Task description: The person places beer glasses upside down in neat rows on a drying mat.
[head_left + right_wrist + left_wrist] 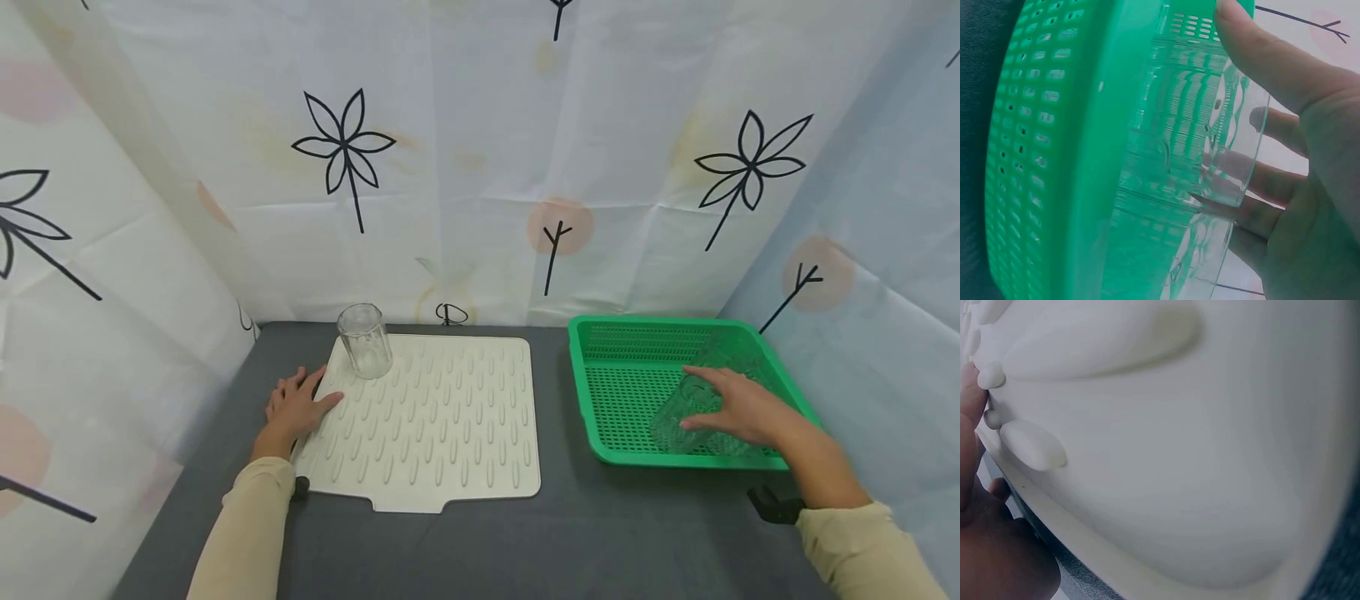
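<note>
My left hand [296, 408] rests at the left edge of a cream draining board [427, 425] with raised ridges, its thumb lying over the rim. The left wrist view shows the board close up, with part of that hand at the far left. A clear drinking glass [365, 342] stands on the board's back left corner. On the right, my right hand [738, 408] is over a green plastic basket [611, 458], thumb and fingers spread around clear glasses [675, 412] lying inside. The right wrist view has the fingers behind a glass [1179, 125] and the thumb near its upper end.
Both sit on a dark grey table [555, 542], with a strip of tabletop between board and basket. White cloth [465, 167] printed with flowers hangs behind and at both sides, close to the basket's right end. A dark strap [776, 506] is by my right wrist.
</note>
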`<state>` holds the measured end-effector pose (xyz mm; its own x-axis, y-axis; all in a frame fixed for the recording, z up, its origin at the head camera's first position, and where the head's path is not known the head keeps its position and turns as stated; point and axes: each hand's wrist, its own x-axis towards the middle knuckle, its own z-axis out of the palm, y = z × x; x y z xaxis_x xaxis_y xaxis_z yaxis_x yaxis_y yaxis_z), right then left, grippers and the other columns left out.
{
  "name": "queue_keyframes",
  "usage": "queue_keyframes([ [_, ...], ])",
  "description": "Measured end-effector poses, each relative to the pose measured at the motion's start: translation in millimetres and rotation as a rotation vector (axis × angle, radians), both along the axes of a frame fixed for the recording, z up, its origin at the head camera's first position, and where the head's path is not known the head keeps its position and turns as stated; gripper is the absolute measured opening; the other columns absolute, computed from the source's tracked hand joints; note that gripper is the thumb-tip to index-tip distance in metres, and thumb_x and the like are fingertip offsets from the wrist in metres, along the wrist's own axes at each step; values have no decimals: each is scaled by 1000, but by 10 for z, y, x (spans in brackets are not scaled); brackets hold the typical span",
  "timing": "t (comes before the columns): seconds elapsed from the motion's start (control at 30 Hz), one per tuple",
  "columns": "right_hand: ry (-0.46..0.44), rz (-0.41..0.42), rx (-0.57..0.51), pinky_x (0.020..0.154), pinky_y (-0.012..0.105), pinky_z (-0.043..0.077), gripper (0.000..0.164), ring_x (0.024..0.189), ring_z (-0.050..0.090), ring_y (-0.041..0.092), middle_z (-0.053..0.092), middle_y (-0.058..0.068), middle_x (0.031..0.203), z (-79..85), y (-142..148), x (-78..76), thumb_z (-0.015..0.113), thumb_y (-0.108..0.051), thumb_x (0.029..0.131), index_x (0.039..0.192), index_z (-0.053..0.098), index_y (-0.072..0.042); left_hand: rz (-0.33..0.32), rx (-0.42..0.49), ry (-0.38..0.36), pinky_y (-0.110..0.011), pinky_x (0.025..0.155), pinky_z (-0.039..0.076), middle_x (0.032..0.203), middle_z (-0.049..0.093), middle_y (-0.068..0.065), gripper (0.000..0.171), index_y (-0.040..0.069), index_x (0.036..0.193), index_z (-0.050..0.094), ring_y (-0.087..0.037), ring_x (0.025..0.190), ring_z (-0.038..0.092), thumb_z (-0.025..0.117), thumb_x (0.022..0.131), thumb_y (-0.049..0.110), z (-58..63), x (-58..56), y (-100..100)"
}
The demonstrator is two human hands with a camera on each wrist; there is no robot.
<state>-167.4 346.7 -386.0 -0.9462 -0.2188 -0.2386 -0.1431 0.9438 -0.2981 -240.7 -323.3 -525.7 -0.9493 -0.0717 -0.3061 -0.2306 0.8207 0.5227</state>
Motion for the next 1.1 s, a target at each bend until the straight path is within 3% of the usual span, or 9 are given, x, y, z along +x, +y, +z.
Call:
queue_keyframes([
  [0.1,18,10,1,97,78,38,101,133,34,68,39,41,148,-6,-2,7,79,-56,82,155,37,0,0,-2,1,-78,116,-7,170,-12,-26,83,18,166,12,-61,150,-14,53,103,54,0,-1,-2],
  [0.23,56,29,28,85,63,52,99,122,55,55,49,37,140,3,-7,15,78,-59,82,152,41,0,-5,-6,10,-79,116,-6,169,-11,-27,82,18,166,13,-62,150,-13,53,103,53,-6,-6,-15],
  [0.33,80,25,36,78,56,55,94,115,61,49,56,34,135,21,-12,11,77,-60,83,149,46,-1,-10,-9,14,-80,115,-6,169,-11,-27,82,17,166,13,-62,150,-13,53,103,53,1,-3,-21],
  [0.7,159,-6,-27,78,54,55,82,111,63,49,58,35,130,167,-31,-51,77,-50,88,143,47,5,-3,-6,16,-79,116,-6,170,-11,-27,82,17,166,13,-61,150,-14,53,103,52,-14,12,1],
  [0.87,186,-13,-76,79,55,54,81,107,61,48,54,36,131,201,-41,-93,76,-45,91,141,44,9,-14,-12,14,-80,115,-4,169,-11,-27,82,17,166,13,-63,150,-12,52,104,53,5,28,-7],
  [1.1,173,-41,-136,87,61,52,81,118,53,54,42,38,139,215,-80,-112,75,-37,93,144,35,12,-15,-11,14,-80,115,-4,169,-10,-27,81,17,166,13,-63,150,-11,52,104,51,24,21,-2],
])
